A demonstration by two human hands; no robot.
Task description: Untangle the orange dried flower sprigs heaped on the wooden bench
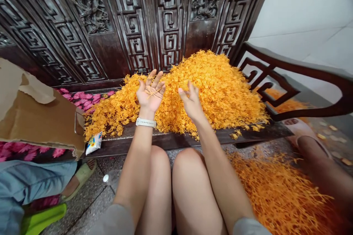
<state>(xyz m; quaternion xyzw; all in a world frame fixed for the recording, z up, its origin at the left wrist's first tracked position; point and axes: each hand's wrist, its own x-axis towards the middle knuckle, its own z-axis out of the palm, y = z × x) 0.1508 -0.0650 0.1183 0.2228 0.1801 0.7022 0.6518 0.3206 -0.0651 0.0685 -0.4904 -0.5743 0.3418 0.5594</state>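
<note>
My left hand [151, 94] is palm up above a heap of orange plastic flower pieces [212, 80], its fingers spread and slightly curled. Several thin orange strands [151, 91] lie across that palm, and a pale watch band circles the wrist. To the right, my right hand [191, 102] hovers in front of the heap, thumb and fingers apart, with nothing visible in it. The heap rests on a dark wooden bench [176, 139] with a carved back.
Pink flower pieces [85, 99] and a torn cardboard box [38, 114] occupy the bench's left. A small white packet [94, 143] sits at its front edge. Orange stems [284, 191] pile on the floor at right. Other people's legs [35, 183] flank me; the curved armrest [311, 66] bounds the right.
</note>
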